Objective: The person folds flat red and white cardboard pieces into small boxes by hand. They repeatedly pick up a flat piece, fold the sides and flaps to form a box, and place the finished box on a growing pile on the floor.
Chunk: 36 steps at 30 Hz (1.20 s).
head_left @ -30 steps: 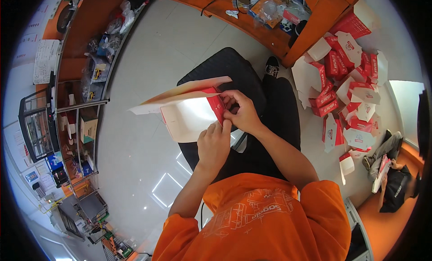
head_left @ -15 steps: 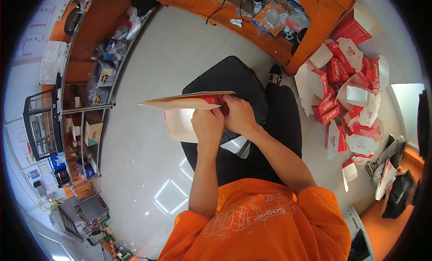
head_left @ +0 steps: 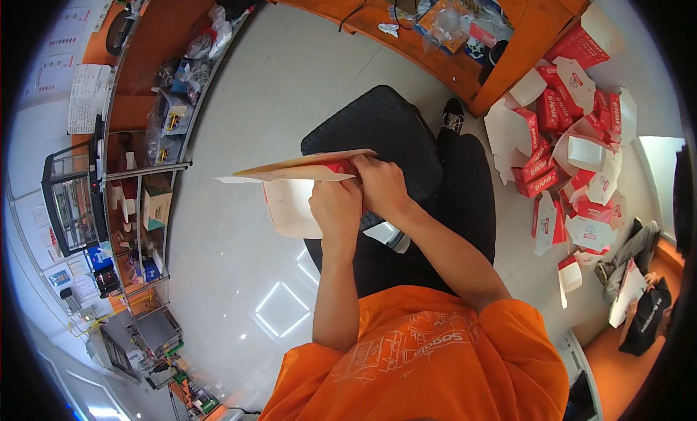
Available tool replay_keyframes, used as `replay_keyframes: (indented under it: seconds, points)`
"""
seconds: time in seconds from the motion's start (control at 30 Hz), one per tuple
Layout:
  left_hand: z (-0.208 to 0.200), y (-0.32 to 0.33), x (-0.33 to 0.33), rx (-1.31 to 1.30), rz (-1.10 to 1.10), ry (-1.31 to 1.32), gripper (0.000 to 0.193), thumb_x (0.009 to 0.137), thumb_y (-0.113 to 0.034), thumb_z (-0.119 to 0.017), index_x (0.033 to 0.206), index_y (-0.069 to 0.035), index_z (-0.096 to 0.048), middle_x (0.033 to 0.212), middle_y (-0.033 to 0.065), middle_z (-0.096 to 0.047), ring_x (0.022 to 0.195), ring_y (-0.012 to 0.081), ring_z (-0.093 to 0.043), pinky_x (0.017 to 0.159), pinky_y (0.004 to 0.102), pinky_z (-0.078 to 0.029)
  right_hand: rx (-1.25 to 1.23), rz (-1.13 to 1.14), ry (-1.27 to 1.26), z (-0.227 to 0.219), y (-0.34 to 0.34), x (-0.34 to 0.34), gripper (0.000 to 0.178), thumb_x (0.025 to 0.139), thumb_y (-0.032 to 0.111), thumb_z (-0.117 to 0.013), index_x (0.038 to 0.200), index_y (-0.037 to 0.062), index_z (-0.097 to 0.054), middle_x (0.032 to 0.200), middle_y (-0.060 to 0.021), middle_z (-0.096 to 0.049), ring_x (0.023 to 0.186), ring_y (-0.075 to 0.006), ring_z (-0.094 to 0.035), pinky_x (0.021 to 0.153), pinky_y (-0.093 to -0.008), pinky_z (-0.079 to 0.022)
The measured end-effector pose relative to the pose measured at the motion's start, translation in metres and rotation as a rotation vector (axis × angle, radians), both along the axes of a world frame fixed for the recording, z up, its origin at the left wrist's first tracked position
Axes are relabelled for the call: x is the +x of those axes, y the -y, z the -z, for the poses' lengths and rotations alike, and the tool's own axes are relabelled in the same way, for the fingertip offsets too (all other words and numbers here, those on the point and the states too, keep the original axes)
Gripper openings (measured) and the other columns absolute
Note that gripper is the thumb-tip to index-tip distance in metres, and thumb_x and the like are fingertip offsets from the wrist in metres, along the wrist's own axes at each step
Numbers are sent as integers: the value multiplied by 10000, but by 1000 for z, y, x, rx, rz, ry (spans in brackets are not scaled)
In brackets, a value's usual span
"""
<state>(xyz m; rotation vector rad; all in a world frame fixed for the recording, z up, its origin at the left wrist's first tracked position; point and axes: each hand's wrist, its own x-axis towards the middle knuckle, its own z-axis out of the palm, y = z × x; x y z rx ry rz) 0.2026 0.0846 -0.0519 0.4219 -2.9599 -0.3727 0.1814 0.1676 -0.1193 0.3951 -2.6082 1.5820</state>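
Note:
A partly folded cardboard food box, white inside with red on its outer side, is between my hands above my lap. My left hand has its fingers curled on the near inner wall of the box. Beside it, my right hand grips the folded right end, its fingertips partly hidden by the card. The long flap sticks out to the left, seen almost edge-on. Just beyond and below the box is a black textured seat or case, and a flat light-coloured object shows under my right wrist.
A heap of red and white folded boxes lies on the floor to the right. An orange wooden bench stands ahead, and shelving lines the left. Another person sits at the far right with a white card piece.
The flap has tilted a little, its left tip lower and further left. Both hands keep their grip on the box. The whole view has shifted slightly.

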Motion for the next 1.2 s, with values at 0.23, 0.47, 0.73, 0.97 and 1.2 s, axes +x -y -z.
replay_keyframes:
  seconds: [0.23, 0.47, 0.73, 0.97, 1.2]
  points:
    - [-3, 3, -7, 5, -43, 103, 214, 906, -198, -548, 901, 0, -630, 910, 208, -660, 784, 419, -652, 692, 513, -520, -148, -67, -135, 16, 0, 6, 221, 795, 136, -677, 927, -2, -564, 822, -187, -667, 716, -386, -671, 606, -465, -539]
    - [29, 7, 1, 84, 119, 116, 317, 967, -276, -488, 920, 3, -629, 1011, 232, -610, 887, 435, -620, 787, 523, -502, -523, -100, 68, 16, -6, 8, 262, 846, 118, -660, 1072, 14, -578, 987, -182, -643, 848, -361, -662, 715, -398, -544]
    - [-4, 83, 22, -73, -120, -350, 338, 984, -291, -507, 1113, -4, -628, 1013, 223, -658, 1000, 401, -610, 869, 480, -467, -125, -15, -15, -22, -3, 27, 565, 838, 212, -671, 1303, -11, -441, 1241, -223, -484, 1058, -405, -590, 819, -420, -549]
    - [12, 130, 17, 14, -272, -40, 465, 1028, -336, -360, 897, 1, -654, 813, 234, -674, 801, 476, -624, 719, 530, -491, 29, -44, -82, -19, 6, 29, 573, 885, 212, -604, 1341, -73, -406, 1255, -242, -494, 1020, -396, -581, 811, -424, -549]
    - [35, 141, 20, -160, -212, -124, 437, 1014, -269, -400, 794, 19, -643, 792, 258, -662, 728, 460, -632, 653, 528, -495, 160, 11, -101, -25, 18, 38, 517, 869, 166, -591, 1296, -95, -460, 1272, -241, -526, 978, -381, -586, 807, -419, -544]
